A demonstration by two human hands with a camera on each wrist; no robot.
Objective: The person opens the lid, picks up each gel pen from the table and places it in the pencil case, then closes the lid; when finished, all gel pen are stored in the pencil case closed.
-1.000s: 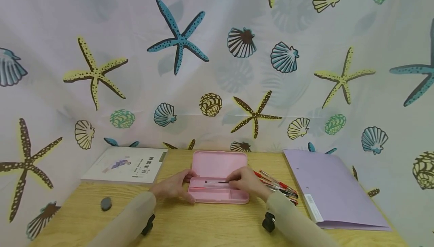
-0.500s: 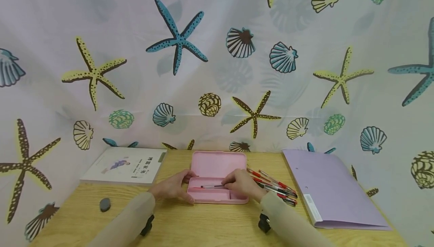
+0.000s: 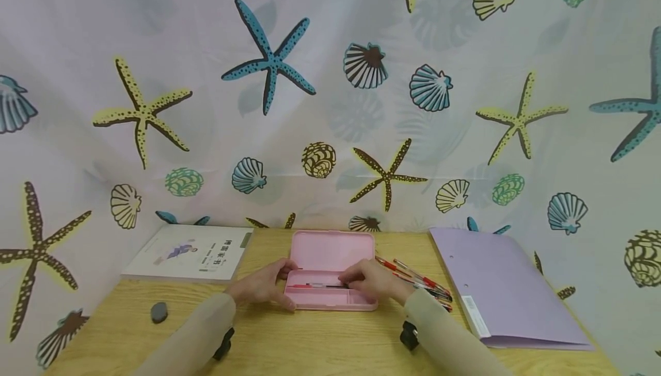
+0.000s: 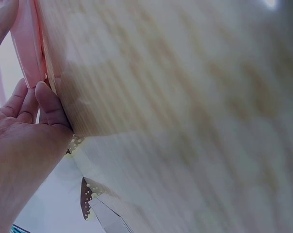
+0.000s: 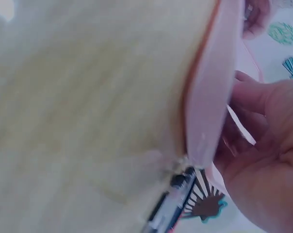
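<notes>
A pink pencil case [image 3: 333, 249] lies with its lid folded back on the table. My left hand [image 3: 260, 286] holds the case at its left end, the thumb near the front corner and the fingers farther back; in the left wrist view the fingers touch the pink side wall. Inside the long rear compartment is a clear pen [image 3: 321, 285] with a dark right end. My right hand [image 3: 374, 279] reaches over the right part of the case, its fingertips pinching the pen near that end. A red pen [image 3: 298, 286] lies beside it. The right fingertips are partly hidden.
Several red and black pens [image 3: 420, 281] lie heaped right of the case. Beyond them is a purple folder [image 3: 503, 290]. A white book [image 3: 191, 252] lies at the back left, with a small dark grey object [image 3: 159, 312] before it. A patterned curtain [image 3: 330, 106] hangs behind.
My right hand has moved the clear pen slightly left and toward the front of the rear compartment, beside the red pen. My left hand has stayed on the case's left end.
</notes>
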